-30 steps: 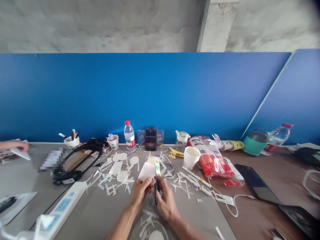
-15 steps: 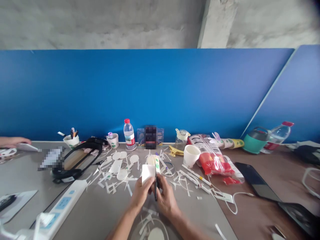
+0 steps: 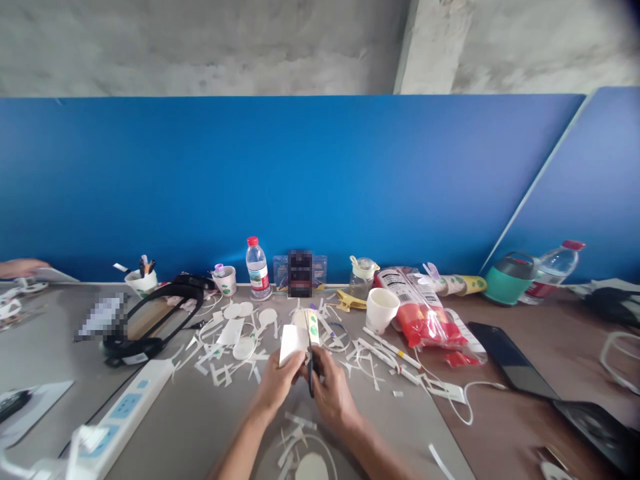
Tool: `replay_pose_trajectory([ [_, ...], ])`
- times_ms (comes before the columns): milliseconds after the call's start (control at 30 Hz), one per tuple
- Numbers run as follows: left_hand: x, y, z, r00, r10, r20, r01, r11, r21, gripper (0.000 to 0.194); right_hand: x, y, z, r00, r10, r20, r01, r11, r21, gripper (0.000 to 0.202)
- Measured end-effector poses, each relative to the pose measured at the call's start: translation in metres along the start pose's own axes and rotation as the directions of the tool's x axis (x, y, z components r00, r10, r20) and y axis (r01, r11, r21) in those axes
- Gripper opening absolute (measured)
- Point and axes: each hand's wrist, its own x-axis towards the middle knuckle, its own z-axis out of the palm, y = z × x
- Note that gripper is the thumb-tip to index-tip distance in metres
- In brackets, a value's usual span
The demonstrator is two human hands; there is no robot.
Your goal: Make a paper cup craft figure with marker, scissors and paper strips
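A: What has each hand got?

B: The left hand is closed in a pinch, thumb over the near edge of a white paper piece. The right hand is curled around the dark handles of the scissors. How far the blades are parted, I can't tell.

A: And where's the paper?

B: In front of the person, just left of the blades, above the tabletop. A leaf-printed piece shows on their other side; I can't tell whether the two are joined.

A: How would it handle?

B: Like thin card, I'd judge: very light, springy rather than floppy, easily creased. Best pinched flat by that near edge, fingertips clear of the blades. The scissors should be rigid and heavier, held by the handles.

A: Farther out?

B: Paper offcuts and discs lie to the left. A white cup stands upright on the right, beside a red packet. A capped bottle stands near the blue partition.
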Motion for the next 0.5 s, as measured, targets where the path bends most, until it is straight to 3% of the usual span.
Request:
replay_pose_trajectory([
  [100,0.002,0.001,-0.002,0.999,-0.041,-0.033,0.037,0.994,-0.098,0.035,0.001,0.001,0.000,1.000,0.014,-0.002,-0.014,1.000,-0.001,0.032],
  [233,0.005,0.009,-0.005,0.999,0.006,-0.038,-0.014,0.977,-0.212,0.045,0.002,-0.003,-0.001,0.998,0.058,0.037,-0.058,0.998,-0.013,0.028],
  [500,0.006,0.022,-0.010,0.999,0.016,-0.048,-0.028,0.964,-0.264,0.049,0.000,-0.015,-0.003,0.999,0.018,0.051,-0.016,0.999,-0.038,0.024],
])
